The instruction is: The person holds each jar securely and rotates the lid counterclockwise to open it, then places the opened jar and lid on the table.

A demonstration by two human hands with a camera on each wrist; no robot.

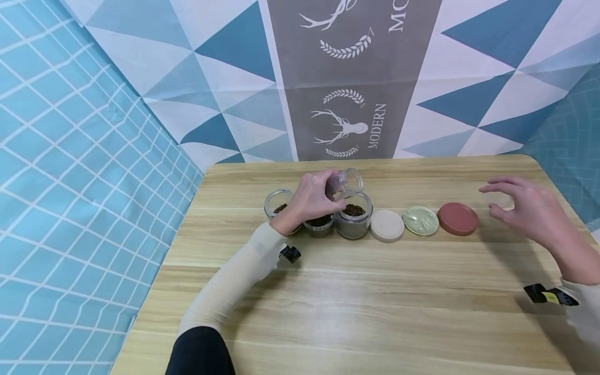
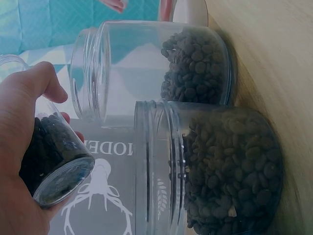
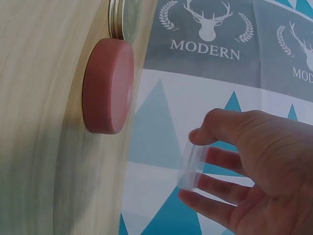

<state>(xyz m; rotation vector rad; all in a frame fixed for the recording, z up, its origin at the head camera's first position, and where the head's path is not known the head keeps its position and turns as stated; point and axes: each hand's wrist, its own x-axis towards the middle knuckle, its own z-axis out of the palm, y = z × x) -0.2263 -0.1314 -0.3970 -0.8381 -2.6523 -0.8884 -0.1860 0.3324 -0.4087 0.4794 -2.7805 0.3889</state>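
Observation:
My left hand (image 1: 315,195) grips a small clear jar (image 2: 56,161) partly filled with dark pellets. It holds the jar tilted above the row of jars, its mouth (image 1: 352,182) to the right. Below it is a larger clear jar (image 1: 353,225) with pellets in its bottom. The middle jar (image 1: 320,229) and the left jar (image 1: 276,197) are partly hidden by the hand; the fuller one in the left wrist view is a pellet jar (image 2: 230,171). Raised at the right, my right hand (image 1: 532,211) pinches a small translucent lid-like piece (image 3: 192,166) between thumb and fingers.
Beside the jars, a cream lid (image 1: 387,225), a pale green-gold lid (image 1: 421,220) and a red lid (image 1: 458,219) lie in a row on the wooden table (image 1: 365,312). Patterned cloth (image 1: 234,62) hangs behind the table's back edge.

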